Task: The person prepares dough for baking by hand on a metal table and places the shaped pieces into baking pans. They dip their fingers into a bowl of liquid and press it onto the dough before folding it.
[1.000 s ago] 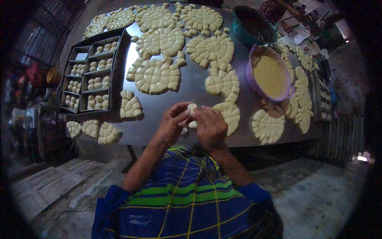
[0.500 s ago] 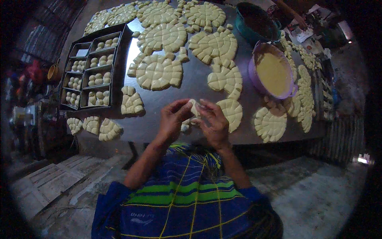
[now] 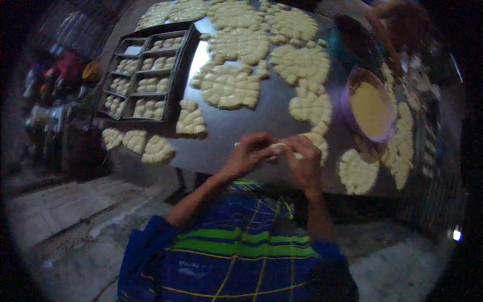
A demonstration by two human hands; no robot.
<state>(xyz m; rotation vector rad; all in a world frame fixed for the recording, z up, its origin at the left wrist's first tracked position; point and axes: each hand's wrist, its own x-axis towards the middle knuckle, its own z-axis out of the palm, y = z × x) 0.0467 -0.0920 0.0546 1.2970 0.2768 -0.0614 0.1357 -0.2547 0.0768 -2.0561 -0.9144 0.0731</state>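
Observation:
My left hand point(image 3: 254, 151) and my right hand point(image 3: 304, 153) meet over the near part of the metal table, both closed on a small piece of pale dough point(image 3: 276, 148) pinched between their fingertips. Just past my right hand lies a scored dough slab point(image 3: 317, 141), partly covered by it. A larger scored slab point(image 3: 229, 88) sits farther off, and three small cut portions point(image 3: 158, 148) lie in a row at the left. The picture is blurred, so the exact shape of the held dough cannot be made out.
A compartmented metal tray point(image 3: 175, 70) of dough balls stands at the left. A purple basin point(image 3: 372, 108) of yellow liquid and a dark green tub point(image 3: 342, 40) stand at the right among dough slabs. A blurred arm point(image 3: 382, 30) of another person appears at top right.
The table has shifted rightward in the picture and looks more blurred. My hands still grip the dough, turned more sideways now. Another person's arm has come further in at top right.

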